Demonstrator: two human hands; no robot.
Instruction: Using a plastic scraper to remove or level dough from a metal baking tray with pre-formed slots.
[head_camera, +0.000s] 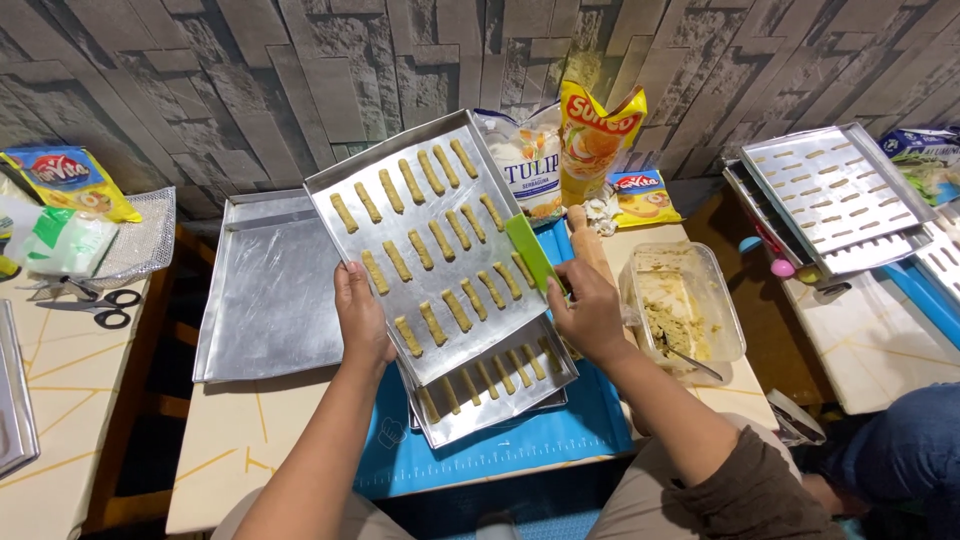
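Head view, surface: you're over a cream tabletop (250, 420) with a blue silicone mat (520, 445) on it, grey stone-pattern wall (300, 70) behind.
Left hand: your left hand (362, 318) grips the near-left edge of the tilted silver baking tray (425, 245), thumb on top, fingers beneath and hidden.
Right hand: your right hand (588, 312) pinches a green flat scraper (531, 252) against that tray's right edge.
Count: about twenty-three tan dough sticks (430, 322) on the held tray; a second filled tray (495, 385) lies beneath; one empty tray (265, 290) left; stacked trays (830, 195) right.
Packages: yellow pouch (600, 125) and white bag (528, 155) stand by the wall; clear tub of dough (682, 310) right; black scissors (100, 305) left.
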